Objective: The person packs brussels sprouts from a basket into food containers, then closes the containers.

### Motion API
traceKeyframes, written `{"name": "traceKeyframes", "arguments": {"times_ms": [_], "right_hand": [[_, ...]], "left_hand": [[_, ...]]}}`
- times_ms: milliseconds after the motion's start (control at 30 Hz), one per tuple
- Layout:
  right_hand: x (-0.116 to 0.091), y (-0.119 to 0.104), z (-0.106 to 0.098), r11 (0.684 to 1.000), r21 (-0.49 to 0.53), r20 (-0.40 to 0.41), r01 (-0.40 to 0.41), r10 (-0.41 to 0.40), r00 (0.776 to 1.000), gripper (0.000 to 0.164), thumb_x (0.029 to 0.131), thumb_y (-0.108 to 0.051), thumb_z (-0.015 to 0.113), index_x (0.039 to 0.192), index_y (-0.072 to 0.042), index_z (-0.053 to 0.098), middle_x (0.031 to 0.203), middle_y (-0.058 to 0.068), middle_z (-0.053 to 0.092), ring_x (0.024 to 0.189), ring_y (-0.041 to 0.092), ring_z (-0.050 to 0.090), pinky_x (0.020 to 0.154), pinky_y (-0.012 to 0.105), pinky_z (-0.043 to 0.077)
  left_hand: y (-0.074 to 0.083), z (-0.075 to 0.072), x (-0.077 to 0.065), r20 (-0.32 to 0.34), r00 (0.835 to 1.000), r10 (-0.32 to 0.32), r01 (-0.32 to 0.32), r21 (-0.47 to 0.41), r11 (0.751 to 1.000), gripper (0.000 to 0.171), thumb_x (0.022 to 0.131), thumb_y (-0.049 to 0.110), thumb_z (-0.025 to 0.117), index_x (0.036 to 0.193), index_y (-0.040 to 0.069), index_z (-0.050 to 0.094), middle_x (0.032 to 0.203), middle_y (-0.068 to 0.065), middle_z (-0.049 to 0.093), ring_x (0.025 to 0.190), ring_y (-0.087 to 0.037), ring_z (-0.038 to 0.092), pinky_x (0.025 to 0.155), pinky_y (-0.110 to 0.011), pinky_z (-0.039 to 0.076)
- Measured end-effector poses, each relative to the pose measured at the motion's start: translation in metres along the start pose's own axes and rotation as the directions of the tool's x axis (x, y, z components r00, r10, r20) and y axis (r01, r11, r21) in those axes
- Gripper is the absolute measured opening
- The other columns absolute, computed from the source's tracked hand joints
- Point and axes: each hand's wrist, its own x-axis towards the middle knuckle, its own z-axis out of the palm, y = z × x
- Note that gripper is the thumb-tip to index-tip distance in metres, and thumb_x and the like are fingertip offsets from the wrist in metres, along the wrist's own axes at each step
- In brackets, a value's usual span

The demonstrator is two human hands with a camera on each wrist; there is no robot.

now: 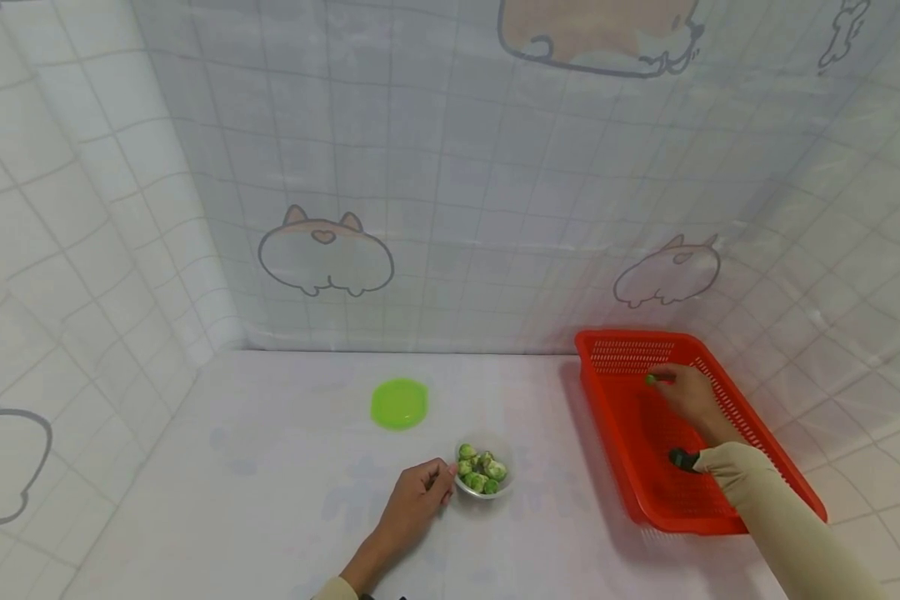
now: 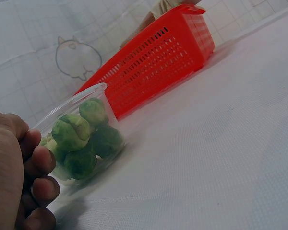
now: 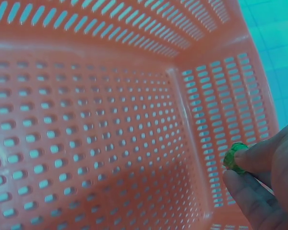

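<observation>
In the head view my right hand (image 1: 686,392) is inside the red basket (image 1: 621,450), above its floor. Between thumb and fingers it pinches a Brussels sprout (image 3: 236,157), close to one slotted wall in the right wrist view. My left hand (image 1: 416,504) is at the left side of a clear plastic bowl (image 1: 504,446) and grips its rim with curled fingers; the thumb's contact is hidden in the left wrist view. Several green Brussels sprouts (image 2: 71,132) lie in that bowl, which stands upright on the table.
A bright green round lid (image 1: 399,404) lies flat on the white table (image 1: 270,483), behind and left of the bowl. Sheeting printed with a grid and cartoon animals forms the back wall (image 1: 450,208) and both sides. The basket stands along the right side.
</observation>
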Motion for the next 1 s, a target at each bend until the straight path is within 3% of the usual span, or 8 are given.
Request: {"name": "traceKeyframes", "arguments": {"times_ms": [267,600,1000], "right_hand": [[-0.003,-0.014,0.0,1.0,0.014,-0.002,0.02,-0.02,1.0,0.021,0.094,-0.009,0.071,0.11,0.003,0.072,0.107,0.023,0.072,0.092,0.039,0.067,0.066,0.035,0.049],[-0.006,-0.026,0.002,0.997,0.031,-0.015,0.068,-0.068,0.998,0.024,0.095,-0.011,0.071,0.114,0.004,0.071,0.112,0.025,0.07,0.105,0.048,0.063,0.084,0.06,0.05],[-0.007,-0.034,0.001,0.997,0.028,-0.007,0.066,-0.066,0.998,0.024,0.095,-0.012,0.072,0.115,0.001,0.072,0.114,0.023,0.071,0.109,0.046,0.063,0.087,0.06,0.049]], "left_hand": [[0.0,0.0,0.001,0.001,1.0,-0.002,0.002,0.005,1.0,0.045,0.103,0.051,0.051,0.075,0.017,0.059,0.065,0.002,0.057,0.057,-0.01,0.048,0.057,-0.025,0.041],[0.001,0.0,0.001,0.005,1.0,-0.01,0.01,-0.001,1.0,0.044,0.103,0.05,0.052,0.077,0.015,0.06,0.066,0.001,0.057,0.058,-0.011,0.049,0.058,-0.026,0.042],[0.002,-0.001,0.001,0.007,1.0,0.0,0.0,-0.007,1.0,0.042,0.104,0.048,0.052,0.076,0.018,0.059,0.065,0.004,0.057,0.058,-0.009,0.048,0.058,-0.025,0.041]]}}
